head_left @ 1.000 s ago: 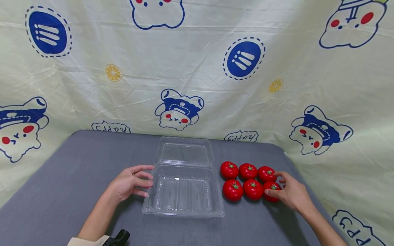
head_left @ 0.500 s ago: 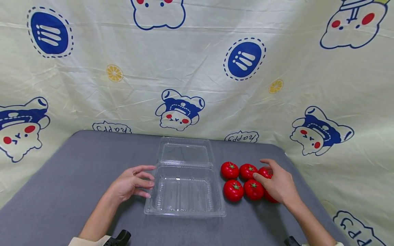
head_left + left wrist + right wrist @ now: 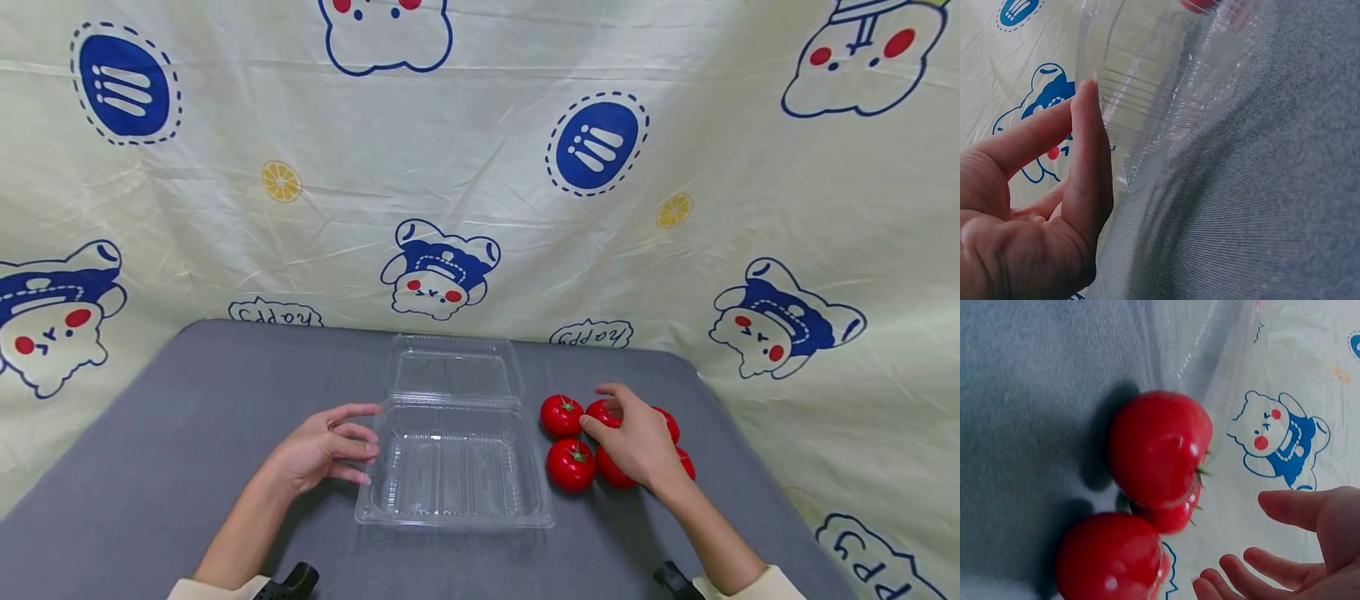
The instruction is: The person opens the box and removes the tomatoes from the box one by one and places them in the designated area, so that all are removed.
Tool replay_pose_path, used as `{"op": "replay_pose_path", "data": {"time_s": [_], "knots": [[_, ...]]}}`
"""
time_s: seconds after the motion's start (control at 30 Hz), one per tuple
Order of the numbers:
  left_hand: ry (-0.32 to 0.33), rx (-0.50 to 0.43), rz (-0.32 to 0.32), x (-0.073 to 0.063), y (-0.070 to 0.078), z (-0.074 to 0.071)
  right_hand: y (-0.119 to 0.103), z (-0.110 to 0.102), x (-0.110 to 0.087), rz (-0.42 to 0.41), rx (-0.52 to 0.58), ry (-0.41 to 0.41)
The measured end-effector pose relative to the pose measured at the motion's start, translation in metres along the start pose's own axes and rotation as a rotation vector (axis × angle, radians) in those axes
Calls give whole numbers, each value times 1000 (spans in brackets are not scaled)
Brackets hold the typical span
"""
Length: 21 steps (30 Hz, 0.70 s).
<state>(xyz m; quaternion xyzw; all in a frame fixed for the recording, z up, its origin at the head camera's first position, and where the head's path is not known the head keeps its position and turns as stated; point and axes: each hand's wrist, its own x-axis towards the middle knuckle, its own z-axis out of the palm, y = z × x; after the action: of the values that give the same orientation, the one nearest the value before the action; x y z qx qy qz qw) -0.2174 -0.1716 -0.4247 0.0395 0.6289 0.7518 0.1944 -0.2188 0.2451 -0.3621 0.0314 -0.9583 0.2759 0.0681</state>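
Note:
In the head view, an empty clear plastic clamshell container (image 3: 457, 467) lies with its lid (image 3: 453, 371) folded back. My left hand (image 3: 322, 450) is at its left side, fingers spread and fingertips touching the rim; the left wrist view shows the fingertips against the clear wall (image 3: 1141, 87). Over the group of red tomatoes (image 3: 572, 465) hangs my right hand (image 3: 637, 437), thumb and fingers apart, holding nothing. It partly hides the middle and right tomatoes. In the right wrist view, the hand (image 3: 1297, 550) stands apart from the nearest tomato (image 3: 1160, 450).
A grey cloth-covered table (image 3: 225, 400) carries everything. Behind it hangs a pale curtain (image 3: 510, 167) with printed cartoon bears. The tomatoes stand in two rows just right of the container, near the table's right edge.
My right hand has moved left from the rightmost tomatoes to above the middle ones, uncovering parts of the right pair. The left hand stays at the container's rim.

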Motion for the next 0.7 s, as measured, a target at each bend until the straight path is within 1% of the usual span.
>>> {"op": "replay_pose_path", "data": {"time_s": [0.23,0.37,0.5,0.7], "knots": [[-1,1,-14,-2,2,-1,-6,14,0,-6,25,-16],[-12,11,-10,-5,2,-5,-11,21,0,-40,29,4],[-26,-1,-5,-8,3,-9,-17,28,-1,-79,28,17],[-29,6,-13,-10,5,-12,-23,34,-1,-146,24,48]]}}
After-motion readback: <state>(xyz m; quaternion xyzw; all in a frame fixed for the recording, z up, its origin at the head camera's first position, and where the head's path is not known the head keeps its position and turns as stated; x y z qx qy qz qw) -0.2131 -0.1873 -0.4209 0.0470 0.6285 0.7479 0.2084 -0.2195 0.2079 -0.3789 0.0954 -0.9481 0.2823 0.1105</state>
